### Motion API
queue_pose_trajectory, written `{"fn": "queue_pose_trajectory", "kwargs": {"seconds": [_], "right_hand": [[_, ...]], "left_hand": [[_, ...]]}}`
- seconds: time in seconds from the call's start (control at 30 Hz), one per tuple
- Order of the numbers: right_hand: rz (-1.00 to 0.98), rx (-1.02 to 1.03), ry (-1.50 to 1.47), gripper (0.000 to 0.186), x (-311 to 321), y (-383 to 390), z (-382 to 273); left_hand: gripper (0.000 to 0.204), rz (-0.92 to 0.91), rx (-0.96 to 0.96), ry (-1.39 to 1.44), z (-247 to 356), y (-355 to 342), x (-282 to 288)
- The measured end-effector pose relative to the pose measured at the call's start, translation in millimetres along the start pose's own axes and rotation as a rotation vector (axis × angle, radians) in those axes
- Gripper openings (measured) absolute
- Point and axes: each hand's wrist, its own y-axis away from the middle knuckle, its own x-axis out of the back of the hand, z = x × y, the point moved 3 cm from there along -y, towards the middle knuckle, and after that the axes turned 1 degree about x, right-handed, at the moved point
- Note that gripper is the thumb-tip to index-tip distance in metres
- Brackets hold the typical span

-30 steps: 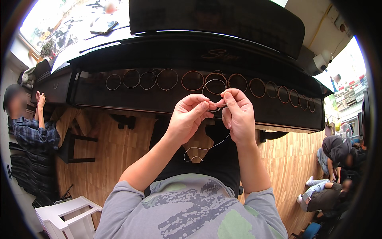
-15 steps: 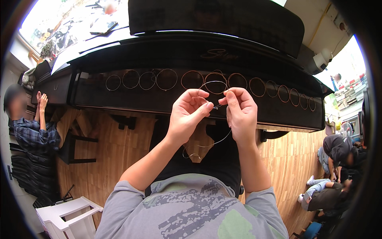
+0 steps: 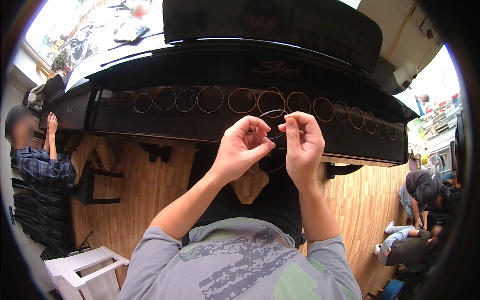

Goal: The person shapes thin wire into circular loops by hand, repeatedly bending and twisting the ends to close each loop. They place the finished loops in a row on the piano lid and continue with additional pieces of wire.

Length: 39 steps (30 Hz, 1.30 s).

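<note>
A thin metal wire (image 3: 274,113) curls in a loop between my two hands, in front of a black piano (image 3: 150,117). My left hand (image 3: 242,147) pinches the wire between thumb and fingers. My right hand (image 3: 303,142) pinches the other part of the wire at its fingertips. A loose length of wire hangs down in a curve below the hands. Along the closed keyboard lid lies a row of several coiled wire rings (image 3: 210,99), some silvery, some copper-coloured.
A person in a plaid shirt (image 3: 37,160) stands at the piano's left end. Two more people (image 3: 422,200) crouch on the wooden floor (image 3: 135,200) at the right. A white plastic stool (image 3: 85,272) stands at the lower left. Papers lie on the piano top.
My hands have drawn slightly apart and the wire loop between them has opened wider above the fingertips. The hanging wire has shifted.
</note>
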Motion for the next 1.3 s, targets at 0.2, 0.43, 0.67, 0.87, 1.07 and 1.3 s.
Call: {"fn": "queue_pose_trajectory", "kwargs": {"seconds": [0.2,0.43,0.67,0.87,1.07,1.3], "right_hand": [[-0.082,-0.302,-0.238,0.014,11,-9,4],[-0.261,-0.602,-0.632,0.013,0,2,6],[-0.504,-0.67,-0.513,0.017,16,-7,9],[-0.623,-0.562,-0.357,0.017,7,-6,7],[-0.586,-0.532,-0.552,0.016,2,-1,11],[-0.55,-0.551,-0.809,0.015,-1,0,10]], "left_hand": [[0.021,0.06,-0.02,-0.104,8,6,20],[0.012,0.02,0.077,0.302,10,6,30],[0.006,-0.065,0.172,0.338,15,-1,47],[0.006,-0.125,0.218,0.312,22,-4,41],[0.01,-0.204,0.221,0.555,18,4,40],[0.009,-0.248,0.172,0.718,13,7,36]]}}
